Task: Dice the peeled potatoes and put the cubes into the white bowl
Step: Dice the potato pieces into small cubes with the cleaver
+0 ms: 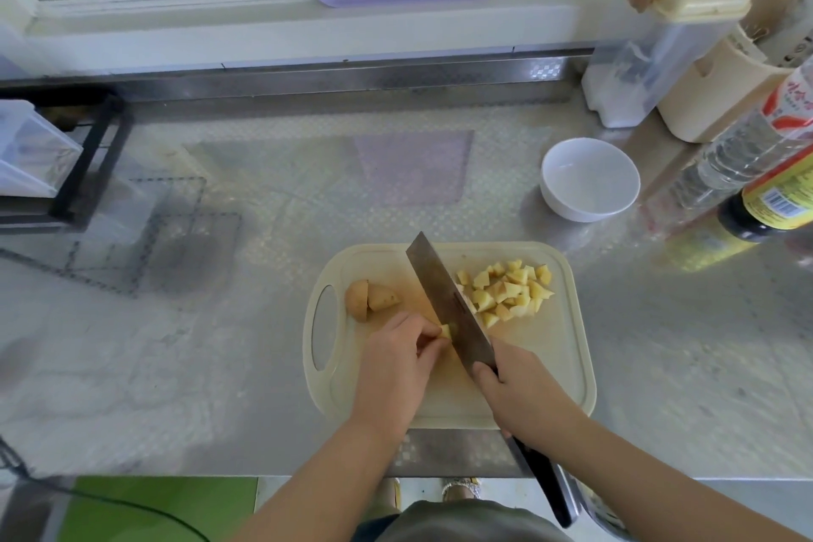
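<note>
One cleaver (444,304), tip far-left, beside pinched potato (445,331)

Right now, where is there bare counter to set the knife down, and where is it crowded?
Bare: the counter between the cutting board and the black rack; the strip beyond the board, left of the white bowl. Crowded: the far right corner, with bowl, bottles and containers; the board itself, with potato cubes, uncut potato pieces and knife.
</note>
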Demonstrator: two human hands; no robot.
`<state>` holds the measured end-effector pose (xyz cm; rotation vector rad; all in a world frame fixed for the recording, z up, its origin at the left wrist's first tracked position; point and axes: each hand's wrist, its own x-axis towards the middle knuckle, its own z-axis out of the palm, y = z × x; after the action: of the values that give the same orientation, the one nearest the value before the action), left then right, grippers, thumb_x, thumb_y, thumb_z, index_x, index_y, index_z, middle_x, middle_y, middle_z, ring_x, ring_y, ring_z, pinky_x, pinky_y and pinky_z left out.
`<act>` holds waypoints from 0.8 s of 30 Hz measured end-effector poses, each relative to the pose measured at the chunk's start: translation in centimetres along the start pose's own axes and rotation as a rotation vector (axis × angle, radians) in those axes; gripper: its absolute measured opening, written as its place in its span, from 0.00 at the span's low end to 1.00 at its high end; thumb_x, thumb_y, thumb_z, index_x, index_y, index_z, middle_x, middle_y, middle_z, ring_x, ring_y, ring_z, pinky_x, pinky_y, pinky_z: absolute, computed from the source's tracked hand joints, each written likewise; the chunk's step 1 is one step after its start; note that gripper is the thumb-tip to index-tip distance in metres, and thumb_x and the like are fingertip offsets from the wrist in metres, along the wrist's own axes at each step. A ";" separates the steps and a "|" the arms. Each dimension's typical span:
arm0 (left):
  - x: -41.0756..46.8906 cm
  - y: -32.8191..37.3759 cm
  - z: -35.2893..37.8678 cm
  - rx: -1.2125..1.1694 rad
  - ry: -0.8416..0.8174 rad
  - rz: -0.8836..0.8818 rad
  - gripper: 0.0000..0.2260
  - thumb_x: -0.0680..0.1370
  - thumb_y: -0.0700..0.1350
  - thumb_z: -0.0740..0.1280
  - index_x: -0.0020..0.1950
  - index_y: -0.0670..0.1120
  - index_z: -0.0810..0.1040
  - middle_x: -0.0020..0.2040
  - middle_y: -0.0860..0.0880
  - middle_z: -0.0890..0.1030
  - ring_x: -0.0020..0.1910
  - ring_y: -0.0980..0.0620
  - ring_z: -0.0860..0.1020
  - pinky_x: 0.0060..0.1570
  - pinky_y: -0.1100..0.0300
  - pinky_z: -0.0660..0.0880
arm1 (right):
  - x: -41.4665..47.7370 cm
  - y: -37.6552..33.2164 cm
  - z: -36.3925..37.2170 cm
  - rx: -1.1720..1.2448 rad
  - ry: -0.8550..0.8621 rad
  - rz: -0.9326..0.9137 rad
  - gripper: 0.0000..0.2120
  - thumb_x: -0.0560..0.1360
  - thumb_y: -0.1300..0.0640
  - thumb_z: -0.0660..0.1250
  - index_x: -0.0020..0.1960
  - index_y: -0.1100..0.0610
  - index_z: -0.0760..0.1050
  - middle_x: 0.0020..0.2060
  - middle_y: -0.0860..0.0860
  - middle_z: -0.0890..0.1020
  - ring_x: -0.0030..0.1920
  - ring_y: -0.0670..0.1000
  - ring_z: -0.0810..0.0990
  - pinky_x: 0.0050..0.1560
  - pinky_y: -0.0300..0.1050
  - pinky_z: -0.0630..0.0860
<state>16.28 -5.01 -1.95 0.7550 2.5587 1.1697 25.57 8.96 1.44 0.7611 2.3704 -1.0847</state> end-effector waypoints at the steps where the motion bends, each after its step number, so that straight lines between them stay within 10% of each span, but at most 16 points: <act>1: 0.0 0.0 0.0 -0.002 0.007 -0.001 0.04 0.73 0.43 0.75 0.43 0.47 0.81 0.40 0.56 0.79 0.40 0.59 0.78 0.41 0.59 0.77 | 0.2 -0.2 0.1 -0.013 -0.006 0.005 0.09 0.83 0.51 0.56 0.54 0.54 0.71 0.44 0.52 0.80 0.37 0.52 0.80 0.46 0.53 0.82; 24: -0.3 -1.7 -1.3 0.204 -0.031 0.042 0.08 0.75 0.52 0.71 0.52 0.52 0.79 0.49 0.59 0.80 0.47 0.57 0.76 0.46 0.60 0.75 | 0.1 1.2 -1.6 -0.148 0.070 -0.080 0.05 0.82 0.52 0.57 0.51 0.49 0.71 0.39 0.48 0.81 0.38 0.48 0.80 0.44 0.49 0.81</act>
<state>15.40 -6.91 -2.41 0.8679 2.6756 0.9098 25.98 10.92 1.69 0.6667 2.5272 -0.9142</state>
